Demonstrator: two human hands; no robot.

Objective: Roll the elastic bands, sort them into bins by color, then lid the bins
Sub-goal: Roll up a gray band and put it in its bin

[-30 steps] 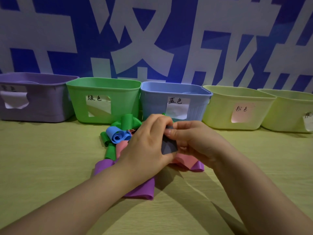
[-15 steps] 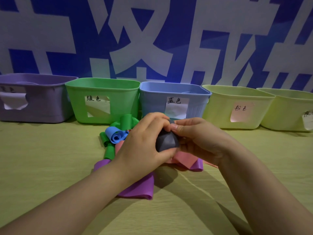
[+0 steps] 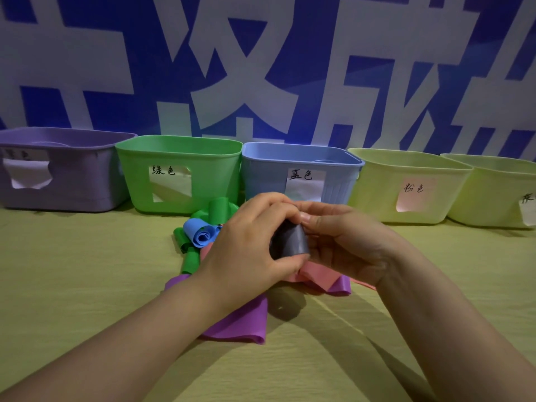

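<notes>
Grey band (image 3: 290,242) now a tighter roll than a second ago, raised over the loose bands (image 3: 240,326) (pink, purple, green, blue), left hand (image 3: 246,250) and right hand (image 3: 348,245) fingers curled, both gripping it.

Bin labels 绿色 (image 3: 164,170), 蓝色 (image 3: 300,174), 粉色 (image 3: 414,188)

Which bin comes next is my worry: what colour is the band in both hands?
The rolled band is dark grey, clearest in the head view.

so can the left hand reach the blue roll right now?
Likely yes: the blue roll lies uncovered beside the left hand, nothing between. But that hand grips the grey roll.
</notes>
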